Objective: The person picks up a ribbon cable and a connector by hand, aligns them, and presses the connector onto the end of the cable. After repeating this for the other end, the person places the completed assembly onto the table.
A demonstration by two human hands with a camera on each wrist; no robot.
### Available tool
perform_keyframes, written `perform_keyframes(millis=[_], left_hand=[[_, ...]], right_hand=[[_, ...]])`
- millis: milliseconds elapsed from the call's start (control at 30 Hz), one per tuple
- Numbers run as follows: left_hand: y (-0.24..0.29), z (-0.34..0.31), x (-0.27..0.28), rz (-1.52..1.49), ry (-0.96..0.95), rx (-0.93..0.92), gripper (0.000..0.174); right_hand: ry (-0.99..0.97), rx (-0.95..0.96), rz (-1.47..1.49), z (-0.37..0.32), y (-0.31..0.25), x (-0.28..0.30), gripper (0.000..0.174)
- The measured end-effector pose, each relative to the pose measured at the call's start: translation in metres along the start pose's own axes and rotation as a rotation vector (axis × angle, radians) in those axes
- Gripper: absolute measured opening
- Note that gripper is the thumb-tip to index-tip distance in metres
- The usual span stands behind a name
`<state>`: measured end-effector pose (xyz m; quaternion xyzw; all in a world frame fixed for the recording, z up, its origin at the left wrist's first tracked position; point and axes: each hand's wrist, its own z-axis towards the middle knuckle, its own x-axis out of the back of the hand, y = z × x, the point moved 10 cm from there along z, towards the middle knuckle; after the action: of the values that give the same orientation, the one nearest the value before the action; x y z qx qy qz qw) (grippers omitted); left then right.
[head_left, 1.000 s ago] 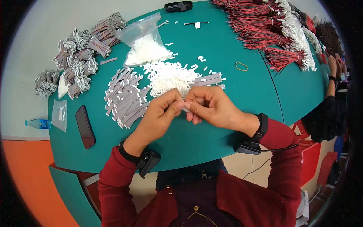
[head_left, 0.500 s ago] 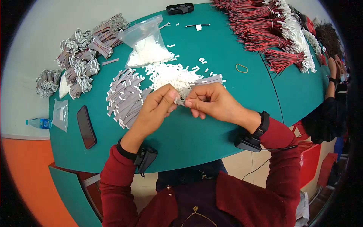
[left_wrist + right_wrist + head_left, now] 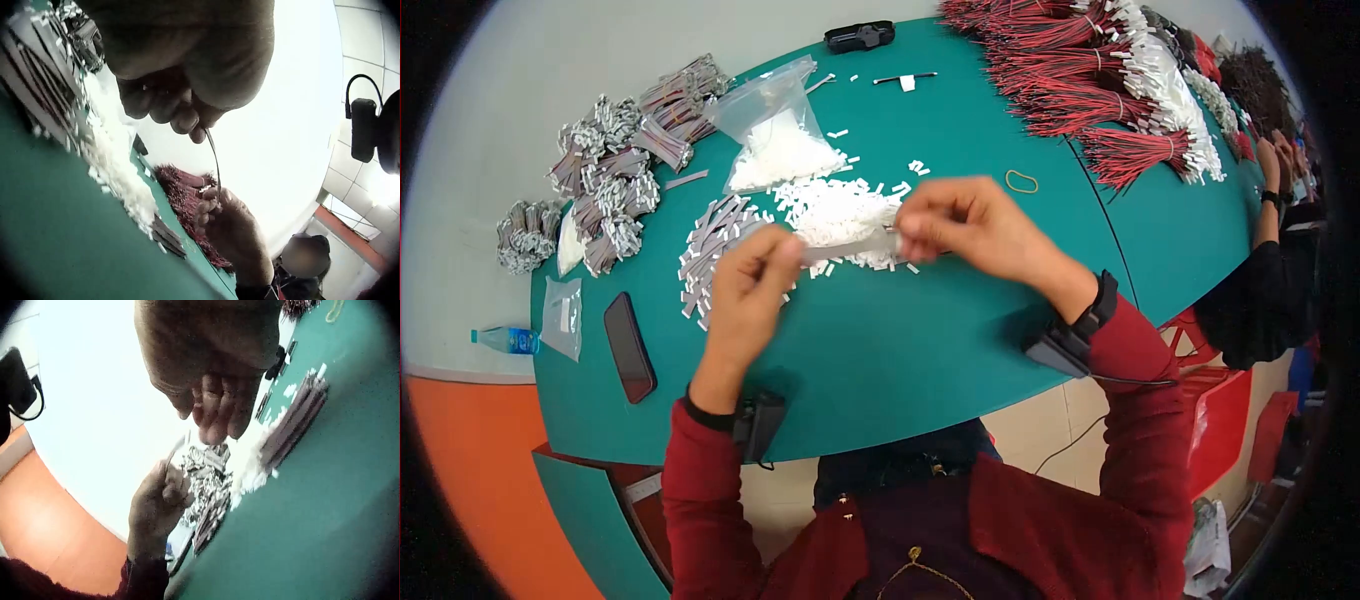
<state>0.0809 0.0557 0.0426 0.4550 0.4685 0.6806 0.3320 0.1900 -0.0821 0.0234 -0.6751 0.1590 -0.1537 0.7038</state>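
Observation:
A short grey flat cable (image 3: 845, 247), blurred, stretches between the two hands above the green table. The left hand (image 3: 750, 285) pinches its left end between thumb and fingers. At its right end the right hand (image 3: 980, 230) pinches it, with a white end piece by the fingertips. Behind the cable lies a heap of small white connectors (image 3: 830, 208). Left of that heap, partly behind the left hand, are loose grey cables (image 3: 705, 250) with white ends. In the left wrist view the cable (image 3: 214, 156) appears thin and slightly bowed.
An open plastic bag of white pieces (image 3: 785, 150) stands behind the heap. Bundled grey cables (image 3: 615, 180), a phone (image 3: 630, 345) and a bottle (image 3: 505, 341) are at the left. Red wire bundles (image 3: 1090, 90) lie back right, near a rubber band (image 3: 1021, 181). Another person's arm shows far right.
The hands, close together before, have moved apart with the cable extended between them. The left hand has moved left, and the head view has shifted slightly.

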Motion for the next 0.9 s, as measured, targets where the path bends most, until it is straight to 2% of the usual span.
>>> perform_keyframes(millis=[67,200,400,500,600,767,900], left_hand=[[0.001,-0.005,0.024,0.042,0.044,0.0,0.026],[-0.016,-0.018,0.073,0.157,0.158,0.024,0.028],[-0.045,-0.042,0.12,0.4,0.259,0.127,0.034],[-0.034,-0.05,0.127,0.96,0.318,0.21,0.035],[-0.021,-0.05,0.127,1.128,0.362,0.229,0.037],[-0.009,-0.031,0.097,0.8,0.307,0.096,0.03],[-0.002,-0.013,0.037,0.438,0.13,0.02,0.021]], right_hand=[[0.189,0.109,-0.235,0.003,-0.013,0.033,0.016],[0.163,0.076,-0.696,0.001,-0.018,0.045,0.009],[0.031,0.214,-0.932,-0.003,-0.011,0.021,0.006],[0.008,0.245,-0.964,-0.004,-0.009,0.011,0.007],[-0.013,0.232,-1.009,-0.004,-0.007,0.007,0.009],[-0.033,0.271,-1.03,-0.003,-0.008,0.004,0.008],[-0.049,0.267,-1.026,-0.003,-0.008,0.004,0.013]])
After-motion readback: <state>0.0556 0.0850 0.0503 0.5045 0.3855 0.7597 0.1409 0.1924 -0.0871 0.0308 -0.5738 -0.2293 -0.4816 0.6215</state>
